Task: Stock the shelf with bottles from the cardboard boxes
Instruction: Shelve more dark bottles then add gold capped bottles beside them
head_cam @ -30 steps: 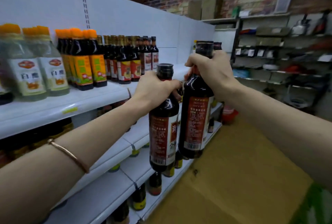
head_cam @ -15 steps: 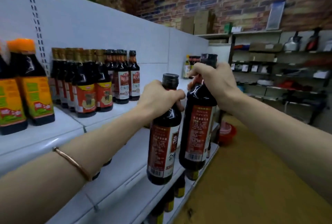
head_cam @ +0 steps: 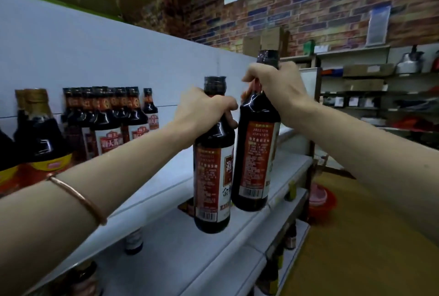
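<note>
My left hand (head_cam: pixel 204 108) grips the neck of a dark sauce bottle (head_cam: pixel 212 177) with a red and white label. My right hand (head_cam: pixel 278 84) grips the neck of a second, like bottle (head_cam: pixel 256 157) just to its right and a little higher. Both bottles hang upright in the air above the front part of the white upper shelf (head_cam: pixel 180 177). A row of similar dark bottles (head_cam: pixel 111 119) stands at the back of that shelf to the left. No cardboard box is in view.
Gold-capped dark bottles with yellow and red labels (head_cam: pixel 40 138) stand at the far left. Lower shelves (head_cam: pixel 213 260) hold more bottles beneath. A red basin (head_cam: pixel 320 198) sits on the floor by the shelf end. Cluttered racks (head_cam: pixel 380 96) line the brick wall.
Both hands have carried their bottles up and along the shelf to the bare stretch right of the red-label row. The view has swung further right and up.
</note>
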The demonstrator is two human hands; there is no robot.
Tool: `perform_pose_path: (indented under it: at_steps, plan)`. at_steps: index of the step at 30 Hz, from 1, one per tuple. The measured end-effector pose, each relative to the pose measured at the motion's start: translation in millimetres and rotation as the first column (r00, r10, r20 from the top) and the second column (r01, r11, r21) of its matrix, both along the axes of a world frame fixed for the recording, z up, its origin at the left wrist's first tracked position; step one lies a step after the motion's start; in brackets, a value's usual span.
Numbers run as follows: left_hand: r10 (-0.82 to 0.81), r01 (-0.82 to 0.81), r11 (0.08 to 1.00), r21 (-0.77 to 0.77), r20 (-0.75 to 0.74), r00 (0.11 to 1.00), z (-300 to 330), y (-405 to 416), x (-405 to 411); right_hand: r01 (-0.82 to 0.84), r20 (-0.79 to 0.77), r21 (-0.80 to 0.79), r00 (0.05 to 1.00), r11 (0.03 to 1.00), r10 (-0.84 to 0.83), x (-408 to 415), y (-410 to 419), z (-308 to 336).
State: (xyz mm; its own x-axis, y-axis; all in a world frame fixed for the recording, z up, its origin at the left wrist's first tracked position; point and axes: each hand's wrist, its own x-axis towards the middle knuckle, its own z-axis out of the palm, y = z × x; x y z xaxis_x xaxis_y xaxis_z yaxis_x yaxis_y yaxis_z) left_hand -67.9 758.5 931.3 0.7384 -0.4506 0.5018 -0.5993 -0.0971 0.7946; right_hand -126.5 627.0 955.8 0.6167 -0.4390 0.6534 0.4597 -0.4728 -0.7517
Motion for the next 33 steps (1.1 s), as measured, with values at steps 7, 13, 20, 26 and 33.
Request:
perform_pose_path:
  at_steps: [7,13,20,26,33]
  plan:
    - [0.129,-0.128,0.991,-0.036,0.017,0.992,29,-76,76,-0.167,0.016,0.003,0.986,0.986,0.166,90,-82,32]
    - [0.292,-0.292,0.955,-0.042,-0.012,0.956,36,-109,133,-0.266,0.012,0.006,0.964,0.964,0.266,175,-117,32]
    - [0.434,-0.434,0.901,0.002,-0.019,0.901,18,-117,202,-0.409,-0.041,0.008,0.912,0.913,0.409,258,-127,12]
    - [0.554,-0.554,0.832,-0.023,-0.031,0.832,8,-111,251,-0.494,-0.107,0.009,0.864,0.869,0.492,330,-119,-9]
    - [0.715,-0.715,0.698,-0.038,-0.014,0.699,-9,-104,291,-0.612,-0.170,-0.046,0.783,0.789,0.598,393,-107,-35]
